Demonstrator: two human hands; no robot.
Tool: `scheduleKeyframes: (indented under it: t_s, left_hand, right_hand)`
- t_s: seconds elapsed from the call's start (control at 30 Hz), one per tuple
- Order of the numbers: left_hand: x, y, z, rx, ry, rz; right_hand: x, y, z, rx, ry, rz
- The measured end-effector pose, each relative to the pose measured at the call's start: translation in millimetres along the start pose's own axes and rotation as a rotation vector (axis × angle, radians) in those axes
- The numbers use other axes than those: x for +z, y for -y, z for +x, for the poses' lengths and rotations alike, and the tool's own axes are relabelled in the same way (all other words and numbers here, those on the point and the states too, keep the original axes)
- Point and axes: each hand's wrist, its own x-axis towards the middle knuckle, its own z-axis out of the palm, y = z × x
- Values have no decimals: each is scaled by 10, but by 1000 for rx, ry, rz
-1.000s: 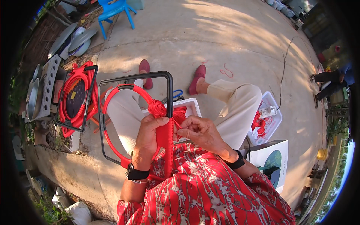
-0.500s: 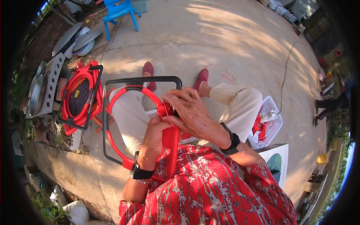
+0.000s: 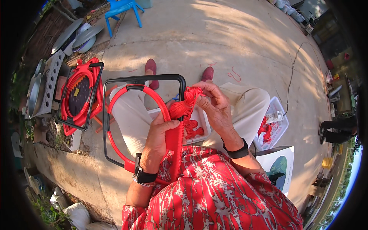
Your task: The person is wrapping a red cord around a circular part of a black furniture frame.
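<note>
A frame [image 3: 138, 79] with a black rectangular outline and a red-wrapped ring lies across my lap. My left hand [image 3: 158, 136] is closed round its red right-hand side, thumb on top of the flat red band [image 3: 175, 149]. At the frame's upper right is a bunched hank of red cord [image 3: 186, 103], fanned into loops at its top. My right hand [image 3: 216, 105] pinches those loops between thumb and fingers. Whether the hank is tied to the frame cannot be seen. Below, a white tray [image 3: 207, 124] between my legs holds more red cord [image 3: 193, 129].
Left of my legs stand stacked red and black frames [image 3: 82, 96]. A white bin [image 3: 281, 128] with red cord and a box [image 3: 278, 165] stand to the right. Ahead is a blue chair [image 3: 123, 11]. A person's dark-clad legs [image 3: 339, 130] show at far right.
My right hand has moved right and up from beside my left hand, drawing the red hank out into view. The tray beneath shows more. My left hand still holds the frame.
</note>
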Motion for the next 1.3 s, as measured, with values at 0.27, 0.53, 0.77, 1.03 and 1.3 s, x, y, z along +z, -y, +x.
scheduleKeyframes:
  t_s: [0.27, 0.53, 0.77, 1.03, 1.3]
  left_hand:
    - [8, 13, 8, 14, -1, 64]
    - [3, -1, 19, -54, -34, 40]
    - [19, 9, 6, 4, -116, 59]
    - [49, -54, -4, -1, -41, 84]
    - [36, -84, -28, 1, -61, 53]
  right_hand:
    - [-224, -92, -57, 211, -183, 601]
    - [-23, 165, -69, 81, 109, 161]
    - [-420, 70, -92, 162, 264, -195]
    - [-843, 98, -65, 263, -46, 153]
    - [-899, 149, -339, 660, 157, 765]
